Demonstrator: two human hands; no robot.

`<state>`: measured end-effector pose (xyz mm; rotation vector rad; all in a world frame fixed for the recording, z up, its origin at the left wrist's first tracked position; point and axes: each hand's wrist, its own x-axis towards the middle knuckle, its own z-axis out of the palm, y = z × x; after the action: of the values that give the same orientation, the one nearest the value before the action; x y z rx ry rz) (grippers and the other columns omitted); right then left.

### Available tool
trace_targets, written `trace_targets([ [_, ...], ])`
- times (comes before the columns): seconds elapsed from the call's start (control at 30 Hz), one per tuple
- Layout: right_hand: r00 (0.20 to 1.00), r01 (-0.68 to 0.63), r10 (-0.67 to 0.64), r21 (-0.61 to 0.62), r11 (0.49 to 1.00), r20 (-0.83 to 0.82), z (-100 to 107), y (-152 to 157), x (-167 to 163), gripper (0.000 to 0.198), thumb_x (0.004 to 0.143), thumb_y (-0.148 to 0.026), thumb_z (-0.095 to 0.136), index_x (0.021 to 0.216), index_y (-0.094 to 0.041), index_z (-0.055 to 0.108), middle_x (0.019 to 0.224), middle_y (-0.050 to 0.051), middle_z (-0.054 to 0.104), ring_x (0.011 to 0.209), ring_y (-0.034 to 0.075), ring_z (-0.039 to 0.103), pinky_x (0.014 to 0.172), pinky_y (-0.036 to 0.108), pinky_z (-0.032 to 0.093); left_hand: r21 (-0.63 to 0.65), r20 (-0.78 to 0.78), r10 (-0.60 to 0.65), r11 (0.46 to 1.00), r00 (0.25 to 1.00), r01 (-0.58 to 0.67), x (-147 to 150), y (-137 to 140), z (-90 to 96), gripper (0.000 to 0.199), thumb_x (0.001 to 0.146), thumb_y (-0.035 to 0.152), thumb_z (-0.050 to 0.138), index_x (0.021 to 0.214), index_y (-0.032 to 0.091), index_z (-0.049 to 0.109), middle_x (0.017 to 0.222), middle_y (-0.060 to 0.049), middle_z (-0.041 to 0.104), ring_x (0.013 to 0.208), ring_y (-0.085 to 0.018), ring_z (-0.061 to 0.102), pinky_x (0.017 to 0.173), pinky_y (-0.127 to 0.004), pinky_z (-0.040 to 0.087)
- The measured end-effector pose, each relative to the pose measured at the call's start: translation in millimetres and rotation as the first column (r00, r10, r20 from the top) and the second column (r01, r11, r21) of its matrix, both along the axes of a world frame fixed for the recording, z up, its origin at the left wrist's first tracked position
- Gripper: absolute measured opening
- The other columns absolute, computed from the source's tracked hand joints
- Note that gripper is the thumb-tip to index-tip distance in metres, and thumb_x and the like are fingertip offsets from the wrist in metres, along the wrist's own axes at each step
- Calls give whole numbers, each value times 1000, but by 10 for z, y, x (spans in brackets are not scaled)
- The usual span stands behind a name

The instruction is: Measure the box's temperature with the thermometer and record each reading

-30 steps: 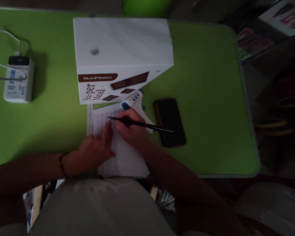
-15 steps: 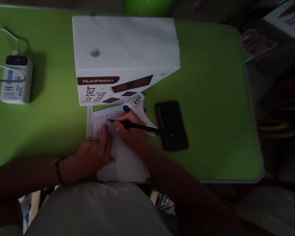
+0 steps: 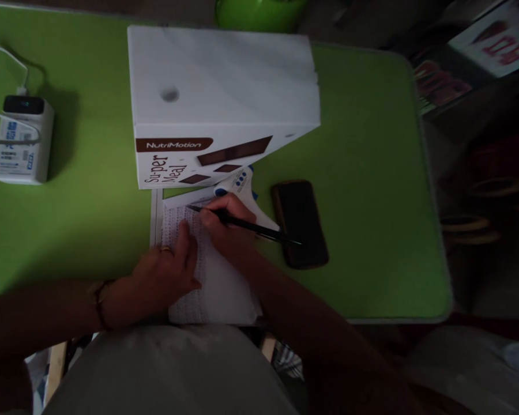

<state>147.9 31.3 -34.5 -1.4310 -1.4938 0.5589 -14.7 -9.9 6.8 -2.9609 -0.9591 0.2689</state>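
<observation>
A sheet of paper (image 3: 227, 294) covered on its left part with rows of small handwriting lies at the table's front edge. My right hand (image 3: 229, 225) grips a black pen (image 3: 263, 229), its tip touching or just above the writing near the sheet's top. Resting on the written rows, my left hand (image 3: 168, 271) has its index finger stretched toward the pen tip and holds nothing. Beside my right hand, partly hidden by it, lies a white device with blue buttons (image 3: 241, 180), shaped like a handheld thermometer. A dark smartphone (image 3: 303, 225) is to its right.
A large white NutriMotion box (image 3: 229, 80) stands just behind the paper. On the left is a white charger block (image 3: 23, 144) with cables. The green table (image 3: 372, 173) has a rounded right corner. Something bright green (image 3: 259, 12) sits beyond the far edge.
The pen tip has shifted slightly toward the box, along the written rows. My left hand stays in place on the paper. The whole view has turned a little.
</observation>
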Motion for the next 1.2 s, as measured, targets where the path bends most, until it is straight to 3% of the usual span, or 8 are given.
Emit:
trace_targets([
  [0.97,996,-54,50,50,997,76,-49,6,36,9,76,-21,61,67,-22,59,59,-5,58,53,11,53,51,24,45,-10,-14,5,1000,1000,-5,12,4,-31,84,89,64,57,140,-3,49,144,-38,36,57,-19,62,50,-33,48],
  [1.2,994,-102,102,-15,995,27,-24,-9,39,10,76,-21,60,68,-22,55,58,-6,56,53,10,51,51,23,43,-11,-2,10,1000,1000,-11,10,-1,-40,86,89,65,57,141,-2,47,145,-38,35,60,-19,62,53,-33,49],
])
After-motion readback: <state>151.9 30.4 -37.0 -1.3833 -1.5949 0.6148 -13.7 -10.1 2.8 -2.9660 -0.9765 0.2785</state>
